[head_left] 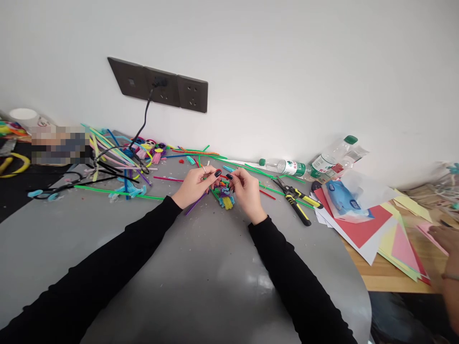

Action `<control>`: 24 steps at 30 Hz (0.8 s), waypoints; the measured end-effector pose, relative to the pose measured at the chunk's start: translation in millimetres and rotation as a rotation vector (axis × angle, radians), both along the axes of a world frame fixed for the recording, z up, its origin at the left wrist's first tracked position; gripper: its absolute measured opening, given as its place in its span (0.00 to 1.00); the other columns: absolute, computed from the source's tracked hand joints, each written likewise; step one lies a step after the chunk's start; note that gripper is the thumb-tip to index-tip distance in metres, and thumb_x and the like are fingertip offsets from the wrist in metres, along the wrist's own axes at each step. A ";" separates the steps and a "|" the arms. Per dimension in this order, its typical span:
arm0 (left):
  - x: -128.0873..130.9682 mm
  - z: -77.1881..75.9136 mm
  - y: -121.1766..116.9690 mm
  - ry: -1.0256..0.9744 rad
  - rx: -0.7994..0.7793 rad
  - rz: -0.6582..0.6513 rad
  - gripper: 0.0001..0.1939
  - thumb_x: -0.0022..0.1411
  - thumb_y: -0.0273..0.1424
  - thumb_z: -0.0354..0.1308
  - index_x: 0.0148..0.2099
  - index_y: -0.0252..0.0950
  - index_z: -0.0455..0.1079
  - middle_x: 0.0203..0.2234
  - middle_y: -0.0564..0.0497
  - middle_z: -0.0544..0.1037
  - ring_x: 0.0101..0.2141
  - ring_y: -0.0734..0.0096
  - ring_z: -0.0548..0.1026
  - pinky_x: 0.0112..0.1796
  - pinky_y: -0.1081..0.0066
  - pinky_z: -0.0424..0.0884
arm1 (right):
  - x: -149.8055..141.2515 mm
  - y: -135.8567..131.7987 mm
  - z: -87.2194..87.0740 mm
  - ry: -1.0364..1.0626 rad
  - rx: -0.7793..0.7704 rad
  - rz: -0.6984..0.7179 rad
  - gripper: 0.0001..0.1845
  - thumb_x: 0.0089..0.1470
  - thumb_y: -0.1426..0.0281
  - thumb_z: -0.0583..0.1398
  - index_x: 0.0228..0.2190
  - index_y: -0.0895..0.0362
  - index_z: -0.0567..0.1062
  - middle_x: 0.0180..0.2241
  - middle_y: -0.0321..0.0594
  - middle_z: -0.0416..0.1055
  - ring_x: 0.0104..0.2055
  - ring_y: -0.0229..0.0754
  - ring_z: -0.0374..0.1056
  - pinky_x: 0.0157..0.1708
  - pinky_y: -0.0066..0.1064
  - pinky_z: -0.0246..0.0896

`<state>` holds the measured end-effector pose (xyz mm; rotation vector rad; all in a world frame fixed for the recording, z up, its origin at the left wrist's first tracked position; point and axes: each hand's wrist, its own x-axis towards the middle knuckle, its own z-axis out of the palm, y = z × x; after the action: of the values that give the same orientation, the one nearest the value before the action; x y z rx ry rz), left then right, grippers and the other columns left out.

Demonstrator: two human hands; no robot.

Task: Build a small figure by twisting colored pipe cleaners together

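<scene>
My left hand (195,185) and my right hand (246,191) meet over the grey table (201,267), both in black sleeves. Their fingers are pinched together on a small multicoloured bundle of pipe cleaners (225,196) with blue, purple, yellow and green pieces. A purple pipe cleaner (195,204) trails down from under my left hand. The dark-nailed fingertips almost touch each other above the bundle.
Loose pipe cleaners (114,153) lie scattered along the wall. Yellow-handled pliers (297,200) lie right of my hands. Two plastic bottles (287,166), a tissue pack (342,200) and coloured paper sheets (373,229) sit further right. Another person's hand (446,243) is at the right edge.
</scene>
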<state>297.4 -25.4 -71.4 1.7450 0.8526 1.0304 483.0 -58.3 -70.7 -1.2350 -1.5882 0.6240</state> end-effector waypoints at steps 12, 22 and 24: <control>-7.6 -2.6 7.1 0.127 0.305 0.104 0.16 0.64 0.41 0.62 0.48 0.37 0.80 0.45 0.43 0.84 0.38 0.63 0.80 0.28 0.72 0.73 | 2.4 3.8 -5.2 0.014 -0.072 0.046 0.11 0.62 0.62 0.56 0.28 0.52 0.68 0.22 0.33 0.69 0.25 0.39 0.65 0.29 0.30 0.58; -9.3 -9.1 9.2 0.116 0.426 0.140 0.16 0.67 0.44 0.62 0.42 0.37 0.83 0.37 0.45 0.85 0.32 0.67 0.80 0.29 0.72 0.74 | 1.1 0.5 -3.1 0.047 -0.089 0.090 0.15 0.62 0.55 0.57 0.30 0.52 0.69 0.23 0.33 0.68 0.26 0.40 0.65 0.29 0.31 0.59; -9.8 -9.3 9.7 0.117 0.484 0.138 0.16 0.68 0.45 0.62 0.42 0.37 0.83 0.35 0.45 0.84 0.32 0.68 0.79 0.30 0.71 0.74 | 1.2 0.7 -3.6 0.059 -0.093 0.095 0.16 0.62 0.55 0.57 0.30 0.52 0.69 0.22 0.33 0.68 0.26 0.39 0.65 0.29 0.31 0.59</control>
<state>287.7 -15.6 -80.7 2.1917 0.8526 1.3168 484.1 -57.6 -74.3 -1.2028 -1.5906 0.7955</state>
